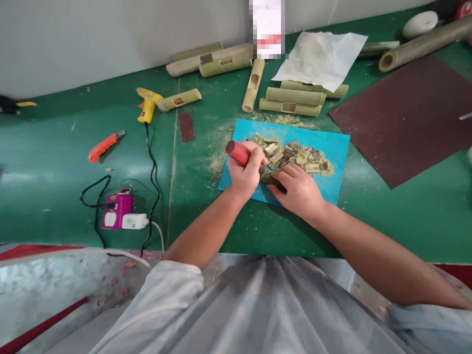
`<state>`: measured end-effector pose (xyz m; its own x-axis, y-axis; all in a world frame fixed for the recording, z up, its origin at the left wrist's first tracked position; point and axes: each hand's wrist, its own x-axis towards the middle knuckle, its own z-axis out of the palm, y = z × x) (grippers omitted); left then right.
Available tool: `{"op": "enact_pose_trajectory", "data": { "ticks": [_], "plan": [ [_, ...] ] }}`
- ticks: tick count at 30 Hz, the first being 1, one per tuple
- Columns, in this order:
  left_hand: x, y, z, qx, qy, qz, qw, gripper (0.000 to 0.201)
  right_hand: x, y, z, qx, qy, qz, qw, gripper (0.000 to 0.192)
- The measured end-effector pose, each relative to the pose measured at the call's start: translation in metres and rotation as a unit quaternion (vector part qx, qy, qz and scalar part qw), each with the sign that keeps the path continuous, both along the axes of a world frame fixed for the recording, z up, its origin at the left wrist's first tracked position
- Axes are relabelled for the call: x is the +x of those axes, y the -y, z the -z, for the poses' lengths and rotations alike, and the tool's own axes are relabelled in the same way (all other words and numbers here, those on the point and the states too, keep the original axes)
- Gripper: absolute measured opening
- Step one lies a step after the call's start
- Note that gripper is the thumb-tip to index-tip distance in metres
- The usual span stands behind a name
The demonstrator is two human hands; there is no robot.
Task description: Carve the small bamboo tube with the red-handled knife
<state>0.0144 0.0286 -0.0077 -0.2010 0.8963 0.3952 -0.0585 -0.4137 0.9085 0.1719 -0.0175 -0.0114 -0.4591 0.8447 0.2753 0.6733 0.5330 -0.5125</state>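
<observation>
You're at a craft workshop bench: a green-topped table (55, 162) strewn with cut bamboo tubes (293, 96), sawdust, a yellow glue gun (147, 104), an orange utility knife (105, 146), and what looks like a sandpaper sheet (409, 118).

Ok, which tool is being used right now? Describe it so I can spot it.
Find the blue mat in the middle of the green table, heaped with bamboo chips. At its left edge, the left hand grips a tool with a red handle, the only red thing on the mat.
</observation>
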Motion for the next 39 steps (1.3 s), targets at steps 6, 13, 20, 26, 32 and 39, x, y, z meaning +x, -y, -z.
{"op": "enact_pose_trajectory", "data": {
  "ticks": [6,13,20,26,32,39],
  "plan": [
    [-0.002,0.0,0.002,0.022,-0.01,0.008,1.0,0.042,0.0,0.001,0.001,0.004,0.005,-0.001,1.0,0.016],
    [-0.01,-0.002,0.007,0.053,-0.114,0.023,0.992,0.037,-0.002,0.0,0.004,0.032,0.03,-0.011,0.999,0.018],
    [-0.014,-0.001,0.014,0.127,-0.132,-0.002,0.983,0.027,-0.006,0.001,0.005,0.043,0.041,-0.014,0.998,0.02],
    [-0.016,0.0,0.021,0.128,-0.109,-0.002,0.986,0.023,-0.005,0.001,0.005,0.045,0.037,-0.012,0.998,0.019],
    [-0.014,0.001,0.011,0.099,-0.121,0.013,0.988,0.034,-0.007,0.002,0.006,0.043,0.03,-0.013,0.999,0.019],
    [-0.005,0.008,-0.004,-0.004,-0.034,-0.015,0.999,0.055,-0.007,0.002,0.006,0.042,0.022,-0.026,0.999,0.02]
  ]
}}
